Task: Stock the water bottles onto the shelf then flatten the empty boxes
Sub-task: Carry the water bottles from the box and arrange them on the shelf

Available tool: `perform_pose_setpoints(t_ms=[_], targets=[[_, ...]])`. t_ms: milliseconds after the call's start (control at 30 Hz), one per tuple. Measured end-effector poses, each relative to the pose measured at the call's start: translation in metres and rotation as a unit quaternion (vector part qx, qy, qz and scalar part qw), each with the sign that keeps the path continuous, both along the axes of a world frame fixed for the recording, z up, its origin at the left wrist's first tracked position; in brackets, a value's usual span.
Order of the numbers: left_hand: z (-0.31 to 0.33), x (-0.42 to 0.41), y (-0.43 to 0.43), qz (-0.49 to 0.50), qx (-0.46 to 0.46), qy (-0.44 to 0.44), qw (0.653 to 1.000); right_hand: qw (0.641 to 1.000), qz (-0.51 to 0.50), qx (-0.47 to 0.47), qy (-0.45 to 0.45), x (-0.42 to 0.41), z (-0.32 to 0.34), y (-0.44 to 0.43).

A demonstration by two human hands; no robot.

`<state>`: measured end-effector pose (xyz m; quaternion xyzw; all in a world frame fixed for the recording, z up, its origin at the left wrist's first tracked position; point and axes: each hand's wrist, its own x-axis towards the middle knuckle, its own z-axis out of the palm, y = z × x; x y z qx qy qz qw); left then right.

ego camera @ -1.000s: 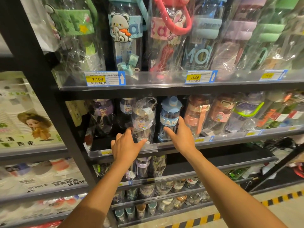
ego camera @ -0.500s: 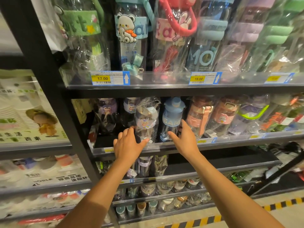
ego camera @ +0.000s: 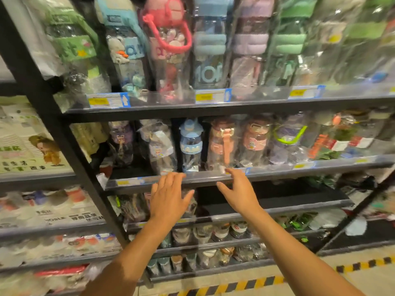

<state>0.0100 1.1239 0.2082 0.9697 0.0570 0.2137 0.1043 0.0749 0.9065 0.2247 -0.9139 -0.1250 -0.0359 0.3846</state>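
Note:
A black shelf (ego camera: pixel 213 182) carries a row of wrapped water bottles. Among them stand a clear wrapped bottle (ego camera: pixel 159 146), a blue-lidded bottle (ego camera: pixel 190 144) and a pink-strapped bottle (ego camera: pixel 221 142). My left hand (ego camera: pixel 168 197) hovers open just below the shelf's front lip, fingers spread, holding nothing. My right hand (ego camera: pixel 237 191) is open too, its fingertips near the lip under the pink bottle. Neither hand touches a bottle. No boxes are in view.
Taller bottles in plastic sleeves (ego camera: pixel 166 45) fill the shelf above, behind price tags (ego camera: pixel 106 100). Lower shelves hold small jars (ego camera: pixel 218 231). A black upright post (ego camera: pixel 53 116) separates a rack of paper cups (ego camera: pixel 25 137) on the left. Yellow-black floor tape (ego camera: pixel 256 283) runs below.
Both hands have drawn back and down from the bottles on the middle shelf to below its front edge. The view has tilted down and blurred.

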Motion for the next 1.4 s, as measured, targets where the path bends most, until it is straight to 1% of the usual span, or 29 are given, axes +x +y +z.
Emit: perform_pose_setpoints(t_ms=[100, 167, 267, 333, 433, 533, 600, 700, 833, 1000, 1067, 1233, 1300, 1400], targets=[[0.003, 0.0, -0.061, -0.062, 0.026, 0.036, 0.997, 0.997, -0.015, -0.069, -0.026, -0.017, -0.001, -0.068], [0.003, 0.002, -0.105, -0.109, 0.053, 0.045, 0.992, 0.992, -0.035, -0.114, -0.041, -0.028, -0.003, -0.121], [0.003, 0.011, -0.178, -0.175, 0.093, 0.028, 0.98, 0.984, -0.085, -0.15, -0.049, -0.047, -0.003, -0.206], [0.001, 0.019, -0.232, -0.219, 0.104, 0.016, 0.97, 0.977, -0.124, -0.168, -0.053, -0.063, -0.003, -0.265], [-0.001, 0.026, -0.321, -0.292, 0.103, 0.004, 0.951, 0.958, -0.193, -0.204, -0.052, -0.09, -0.003, -0.353], [-0.008, 0.031, -0.41, -0.367, 0.106, 0.01, 0.924, 0.937, -0.267, -0.223, -0.026, -0.119, -0.003, -0.432], [-0.014, 0.036, -0.467, -0.407, 0.112, 0.02, 0.906, 0.917, -0.325, -0.231, -0.022, -0.138, -0.006, -0.481], [-0.021, 0.041, -0.553, -0.468, 0.117, 0.03, 0.875, 0.885, -0.402, -0.235, 0.011, -0.167, -0.012, -0.547], [-0.034, 0.052, -0.662, -0.536, 0.126, 0.042, 0.833, 0.847, -0.476, -0.229, 0.053, -0.193, -0.023, -0.627], [-0.047, 0.077, -0.789, -0.611, 0.119, 0.063, 0.78, 0.801, -0.546, -0.225, 0.093, -0.203, -0.038, -0.724], [-0.048, 0.092, -0.838, -0.632, 0.112, 0.072, 0.764, 0.786, -0.567, -0.223, 0.107, -0.199, -0.041, -0.761], [-0.053, 0.127, -0.952, -0.683, 0.1, 0.093, 0.717, 0.755, -0.614, -0.186, 0.134, -0.179, -0.051, -0.849], [-0.058, 0.134, -0.991, -0.692, 0.102, 0.116, 0.706, 0.746, -0.627, -0.171, 0.146, -0.171, -0.058, -0.877], [-0.07, 0.144, -1.049, -0.703, 0.09, 0.168, 0.685, 0.742, -0.638, -0.135, 0.153, -0.16, -0.072, -0.922]])
